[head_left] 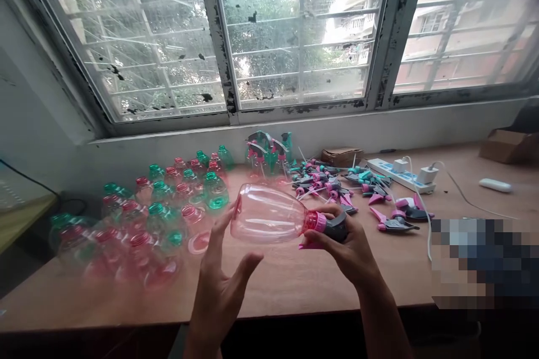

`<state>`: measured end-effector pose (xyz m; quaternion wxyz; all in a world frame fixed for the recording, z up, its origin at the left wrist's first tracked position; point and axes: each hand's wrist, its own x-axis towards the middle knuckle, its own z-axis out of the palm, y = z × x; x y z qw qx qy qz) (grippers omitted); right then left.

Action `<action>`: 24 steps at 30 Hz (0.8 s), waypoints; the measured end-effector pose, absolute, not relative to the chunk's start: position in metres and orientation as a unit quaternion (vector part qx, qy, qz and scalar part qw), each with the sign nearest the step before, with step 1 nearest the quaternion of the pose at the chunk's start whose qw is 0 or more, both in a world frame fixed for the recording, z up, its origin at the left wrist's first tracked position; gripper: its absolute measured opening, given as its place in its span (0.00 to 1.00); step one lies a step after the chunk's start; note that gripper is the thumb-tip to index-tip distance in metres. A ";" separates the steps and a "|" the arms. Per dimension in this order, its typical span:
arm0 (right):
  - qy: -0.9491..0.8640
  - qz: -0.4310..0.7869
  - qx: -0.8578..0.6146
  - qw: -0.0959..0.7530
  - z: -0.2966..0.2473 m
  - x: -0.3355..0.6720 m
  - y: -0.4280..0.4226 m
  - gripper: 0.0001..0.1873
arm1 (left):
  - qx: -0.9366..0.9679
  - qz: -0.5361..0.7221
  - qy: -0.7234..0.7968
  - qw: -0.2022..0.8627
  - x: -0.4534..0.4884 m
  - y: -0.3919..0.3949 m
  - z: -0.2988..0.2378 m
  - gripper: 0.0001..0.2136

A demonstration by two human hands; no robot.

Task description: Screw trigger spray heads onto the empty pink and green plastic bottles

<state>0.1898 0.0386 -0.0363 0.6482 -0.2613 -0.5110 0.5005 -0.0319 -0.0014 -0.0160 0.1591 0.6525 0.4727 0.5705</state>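
A clear pink spray bottle [269, 214] lies on its side in the air above the table, base to the left. Around its pink collar and dark grey trigger head, my right hand [343, 244] is closed. My left hand [221, 275] is open at the bottle's base, thumb spread away from the fingers; whether the fingertips touch the base I cannot tell. To the left stand several open-necked pink bottles [143, 252] and green bottles [215, 190]. Loose trigger sprayers [324, 182] in pink, teal and grey lie heaped beyond my right hand.
Several bottles with sprayers fitted [269, 154] stand by the wall under the window. A white power strip [400, 175] with plugs and cables lies at the right, near a white stick-shaped object [495, 185] and a cardboard box [507, 146]. A blurred patch covers the right edge.
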 end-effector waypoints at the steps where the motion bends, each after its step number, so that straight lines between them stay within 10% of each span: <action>1: -0.517 0.489 -0.268 0.649 -0.037 0.190 0.039 0.16 | 0.642 0.582 0.471 0.165 -0.030 -0.002 -0.016 0.29; 24: -0.502 0.517 -0.261 0.642 -0.031 0.186 0.037 0.17 | 0.561 0.657 0.476 0.166 -0.016 0.000 -0.010 0.24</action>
